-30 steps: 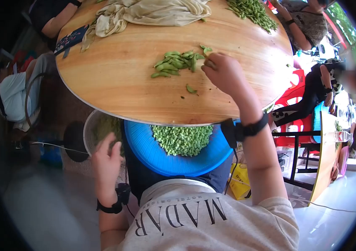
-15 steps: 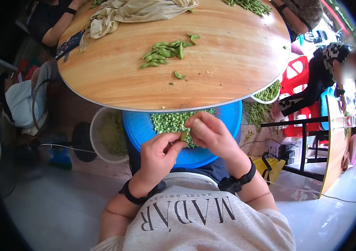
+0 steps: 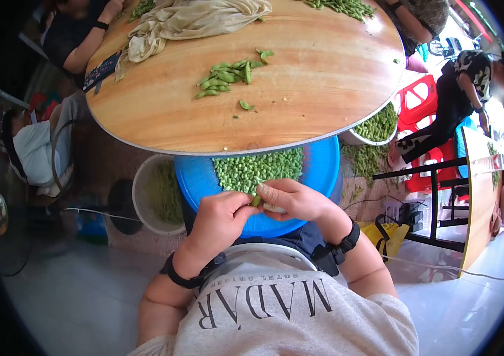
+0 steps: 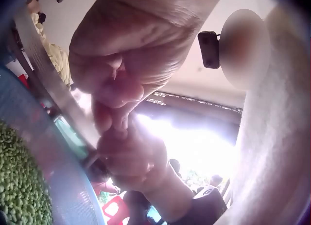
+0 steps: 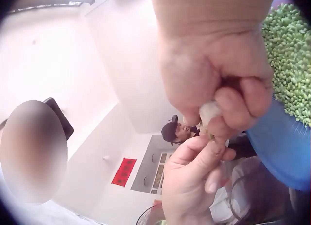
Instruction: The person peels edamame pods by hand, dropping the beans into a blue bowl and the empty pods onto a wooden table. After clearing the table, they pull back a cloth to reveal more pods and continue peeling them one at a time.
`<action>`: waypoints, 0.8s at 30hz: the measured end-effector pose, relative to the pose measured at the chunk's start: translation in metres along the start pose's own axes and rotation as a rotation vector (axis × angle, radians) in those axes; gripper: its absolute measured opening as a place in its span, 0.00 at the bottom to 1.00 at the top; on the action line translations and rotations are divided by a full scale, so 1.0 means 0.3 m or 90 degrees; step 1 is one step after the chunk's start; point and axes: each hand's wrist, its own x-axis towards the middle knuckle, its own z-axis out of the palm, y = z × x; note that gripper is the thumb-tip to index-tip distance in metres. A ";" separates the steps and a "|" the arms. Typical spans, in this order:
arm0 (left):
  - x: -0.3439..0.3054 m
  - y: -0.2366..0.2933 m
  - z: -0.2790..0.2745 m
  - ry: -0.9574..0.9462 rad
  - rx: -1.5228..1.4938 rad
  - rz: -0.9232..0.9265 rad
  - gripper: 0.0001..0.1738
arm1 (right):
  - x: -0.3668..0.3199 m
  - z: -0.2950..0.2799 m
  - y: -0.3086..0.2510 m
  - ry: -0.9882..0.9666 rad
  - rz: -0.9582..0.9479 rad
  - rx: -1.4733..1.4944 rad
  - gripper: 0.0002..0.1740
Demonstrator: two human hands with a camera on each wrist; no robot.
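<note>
Over a blue basin [image 3: 322, 169] in the person's lap, both hands meet at a green soybean pod [image 3: 256, 200]. The left hand [image 3: 219, 215] pinches it between thumb and forefinger. From the other side, the right hand [image 3: 299, 200] grips the pod's end with its thumb and curled fingers. A whitish wrap [image 5: 210, 113] shows at a finger of the right hand. Most of the pod is hidden by fingers in both wrist views. Shelled green beans [image 3: 258, 169] fill the middle of the basin, just beyond the hands.
A small heap of pods [image 3: 225, 77] lies on the round wooden table [image 3: 299, 113], with a cream cloth [image 3: 204, 21] behind. Left of the basin stands a white bucket [image 3: 140, 190]; right, a tub of pods [image 3: 379, 124]. Other people are around the table.
The right hand has come back from the pod heap on the table to the basin. The left hand rose to meet it, and both now hold one pod, slightly lower than half a second ago.
</note>
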 end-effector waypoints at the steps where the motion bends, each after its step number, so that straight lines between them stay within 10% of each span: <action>1: 0.001 -0.003 0.001 -0.002 -0.002 -0.001 0.05 | 0.003 -0.003 0.005 -0.003 0.003 -0.005 0.23; 19: -0.019 -0.081 0.047 0.054 -0.053 0.052 0.05 | 0.016 0.024 0.028 0.120 0.033 -0.003 0.15; 24: -0.038 -0.120 0.101 0.070 -0.199 -0.102 0.05 | 0.013 0.057 0.034 0.168 0.009 -0.045 0.13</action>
